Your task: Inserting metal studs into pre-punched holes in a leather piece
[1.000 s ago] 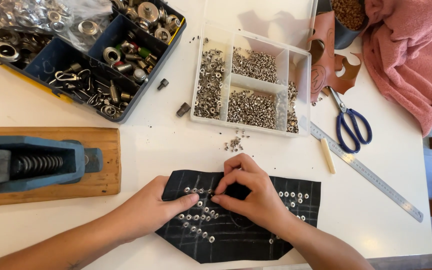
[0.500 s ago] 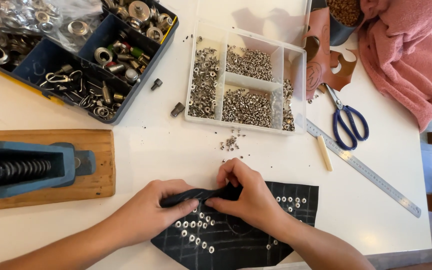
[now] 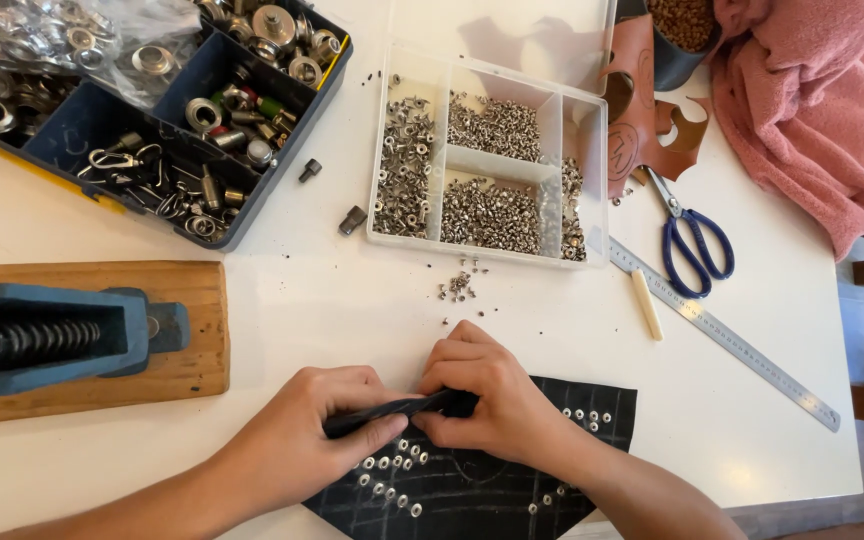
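Low in the frame, the left hand (image 3: 317, 435) and right hand (image 3: 487, 400) both pinch the folded upper edge of a black leather panel studded with small silver rivets (image 3: 472, 490), which lies flat on the white bench (image 3: 312, 300) at bottom centre. Just above the knuckles sits a loose scatter of tiny silver rivets (image 3: 459, 287), with the clear compartmented rivet box (image 3: 492, 160) beyond. A tug on that fold could, I'd judge, sweep the loose rivets away or pop unset ones out.
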